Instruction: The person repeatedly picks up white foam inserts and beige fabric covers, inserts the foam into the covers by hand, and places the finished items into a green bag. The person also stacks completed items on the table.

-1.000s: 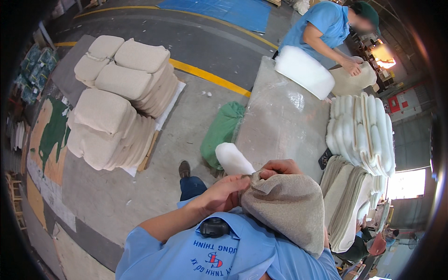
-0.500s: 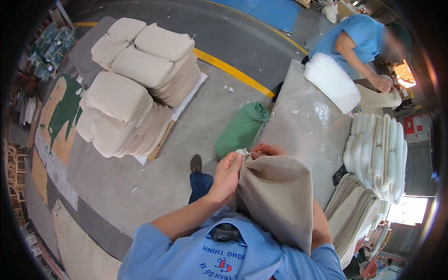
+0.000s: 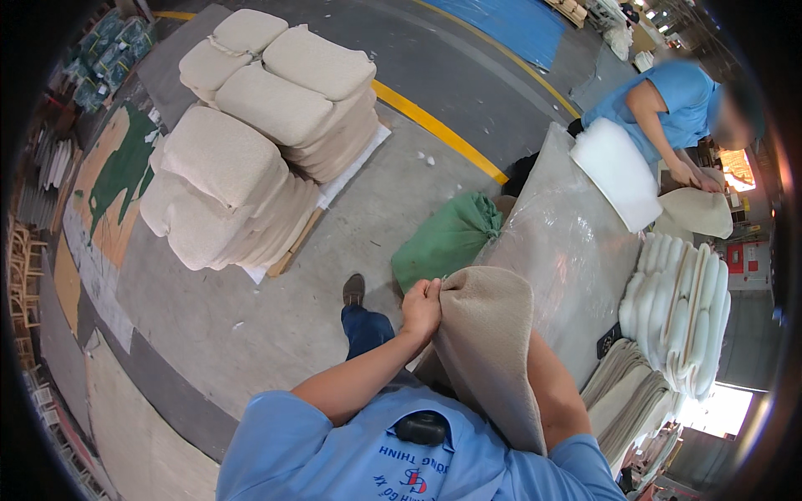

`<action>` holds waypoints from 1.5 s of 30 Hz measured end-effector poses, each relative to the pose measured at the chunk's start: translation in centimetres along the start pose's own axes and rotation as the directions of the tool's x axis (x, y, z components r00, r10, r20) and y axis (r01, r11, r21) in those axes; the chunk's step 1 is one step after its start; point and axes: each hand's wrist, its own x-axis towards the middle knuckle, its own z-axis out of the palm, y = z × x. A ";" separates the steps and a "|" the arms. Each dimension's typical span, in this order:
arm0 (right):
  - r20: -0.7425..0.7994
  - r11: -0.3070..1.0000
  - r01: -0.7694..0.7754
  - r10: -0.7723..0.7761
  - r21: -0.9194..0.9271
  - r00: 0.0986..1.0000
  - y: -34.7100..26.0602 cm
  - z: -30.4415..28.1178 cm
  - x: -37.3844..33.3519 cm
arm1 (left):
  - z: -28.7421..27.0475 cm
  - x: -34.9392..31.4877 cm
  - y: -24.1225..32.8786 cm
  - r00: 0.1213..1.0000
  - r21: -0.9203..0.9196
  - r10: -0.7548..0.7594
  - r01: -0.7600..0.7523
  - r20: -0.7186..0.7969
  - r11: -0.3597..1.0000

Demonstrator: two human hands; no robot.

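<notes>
A beige fabric cushion cover (image 3: 489, 334) hangs in front of my chest, its top end rounded and puffed out. My left hand (image 3: 422, 307) is closed on the cover's upper left edge, fingers curled into a pinch. My right forearm (image 3: 553, 384) passes behind the cover. The cloth hides my right hand, so its fingers do not show; I cannot tell whether it is inside the cover or behind it. Just beyond my left hand lies a tied green sack (image 3: 447, 238).
A plastic-covered table (image 3: 568, 225) bears a white foam pad (image 3: 616, 171), stacked white pads (image 3: 677, 309) and folded beige covers (image 3: 622, 388). Across it a co-worker (image 3: 660, 108) handles a beige cover (image 3: 697, 210). Finished-looking beige cushions (image 3: 225, 159) are piled on a pallet at left.
The white corner and my right fingers, seen before at the cover's top, are now hidden. The cover's top has become rounder. The view has shifted slightly.
</notes>
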 end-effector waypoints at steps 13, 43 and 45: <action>-0.128 0.966 -0.022 0.057 0.256 0.990 11.0 1.7 2.1 | 1.3 4.2 -6.5 0.972 -0.238 -0.186 0.215 0.140 0.947; -0.252 0.817 -0.511 0.452 -0.267 0.855 10.8 3.3 6.2 | -1.7 4.6 -8.6 0.860 -0.462 -0.082 0.348 0.504 0.816; -0.380 0.810 -0.544 0.442 -0.218 0.812 7.5 3.0 4.3 | -2.5 5.6 -6.9 0.820 -0.310 0.066 0.140 0.569 0.940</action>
